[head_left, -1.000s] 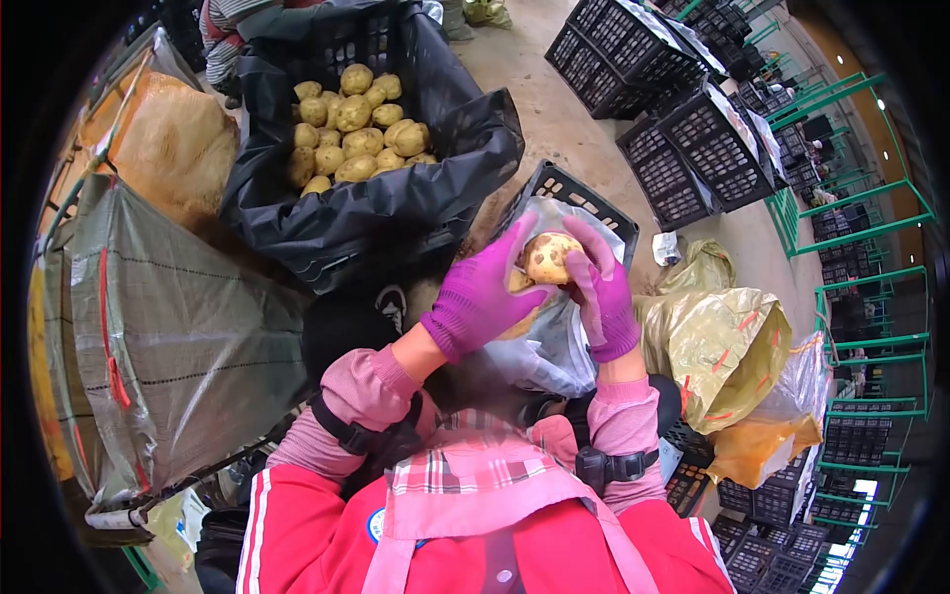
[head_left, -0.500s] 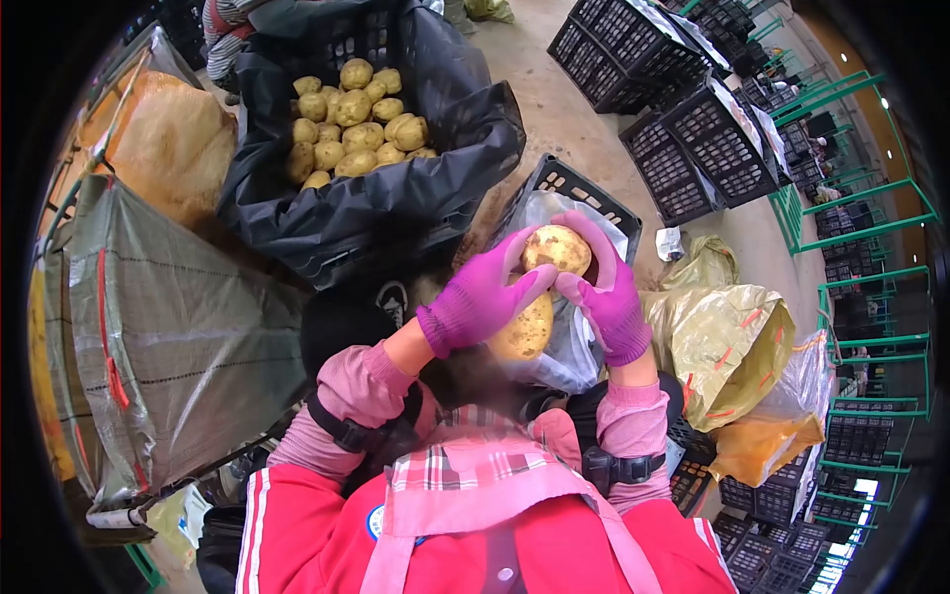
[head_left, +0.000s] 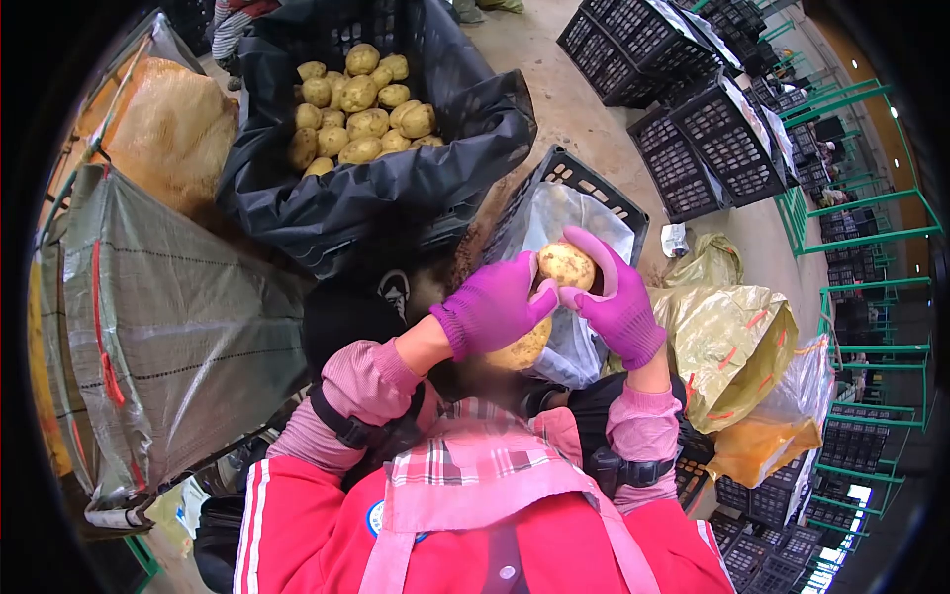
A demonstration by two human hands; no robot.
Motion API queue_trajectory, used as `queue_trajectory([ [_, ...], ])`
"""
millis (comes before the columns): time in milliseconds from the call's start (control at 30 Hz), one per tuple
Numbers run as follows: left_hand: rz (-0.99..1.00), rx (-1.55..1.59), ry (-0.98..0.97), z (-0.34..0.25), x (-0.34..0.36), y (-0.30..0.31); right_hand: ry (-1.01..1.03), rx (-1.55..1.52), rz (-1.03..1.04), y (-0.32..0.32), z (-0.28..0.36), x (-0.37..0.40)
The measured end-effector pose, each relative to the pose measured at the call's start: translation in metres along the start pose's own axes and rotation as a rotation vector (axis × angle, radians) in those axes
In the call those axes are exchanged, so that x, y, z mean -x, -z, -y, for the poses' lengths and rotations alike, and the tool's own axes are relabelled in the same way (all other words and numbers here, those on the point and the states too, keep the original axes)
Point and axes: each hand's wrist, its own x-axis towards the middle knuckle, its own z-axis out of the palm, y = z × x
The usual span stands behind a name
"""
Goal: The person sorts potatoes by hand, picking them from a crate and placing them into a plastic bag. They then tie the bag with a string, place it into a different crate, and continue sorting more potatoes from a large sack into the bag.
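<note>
Two purple-gloved hands met around one potato (head_left: 567, 265), pale yellow with brown patches, above the middle of a small black crate (head_left: 599, 178). The right hand (head_left: 618, 307) was partly open in a curve, its fingers along the potato's far right side and its thumb below; the left hand (head_left: 492, 307) was more curled, its fingertips and thumb against the potato's left side. A second potato (head_left: 520, 349) showed under the left hand, near the small crate's near left corner; it was blurred and partly covered, so whether that hand gripped it could not be told. Translucent plastic (head_left: 584, 213) lined the small crate. Beyond the left hand stood one large black crate (head_left: 341, 35), draped in a dark sheet (head_left: 376, 193) that hung over its near edge, with roughly twenty potatoes (head_left: 358, 94) heaped inside toward its left edge. One open gold-coloured sack (head_left: 732, 342) lay right of the small crate, and two pairs of black crates (head_left: 708, 148) stood on the floor (head_left: 539, 59) past its far right corner.
</note>
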Motion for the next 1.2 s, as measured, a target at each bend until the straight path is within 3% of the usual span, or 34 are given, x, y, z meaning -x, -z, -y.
queue_trajectory([
  [100, 0.032, -0.066, 0.097, -0.005, -0.001, 0.000, -0.022, -0.022, -0.012, -0.001, -0.004, 0.001],
  [200, -0.036, -0.052, 0.038, 0.009, -0.002, -0.003, 0.007, -0.052, 0.009, 0.000, -0.004, 0.002],
  [300, -0.066, 0.271, -0.104, 0.022, -0.005, -0.005, -0.013, -0.237, -0.012, 0.002, 0.002, 0.004],
  [400, 0.146, 0.212, 0.005, -0.009, -0.002, 0.019, -0.004, -0.244, -0.013, 0.005, 0.003, 0.007],
  [600, 0.157, 0.108, -0.009, -0.006, -0.002, 0.014, 0.030, 0.047, 0.032, 0.004, 0.001, 0.011],
  [800, 0.149, -0.010, 0.061, -0.011, -0.002, 0.015, -0.069, -0.240, -0.006, -0.002, -0.003, 0.011],
  [900, 0.035, 0.105, -0.024, 0.006, -0.003, 0.011, -0.048, -0.414, -0.058, 0.001, -0.004, 0.015],
  [1000, 0.022, 0.353, 0.019, 0.006, -0.006, 0.012, 0.020, -0.478, -0.078, 0.003, -0.002, 0.015],
  [1200, 0.077, 0.357, 0.028, -0.003, -0.004, 0.018, -0.077, -0.380, -0.028, 0.000, 0.012, 0.012],
])
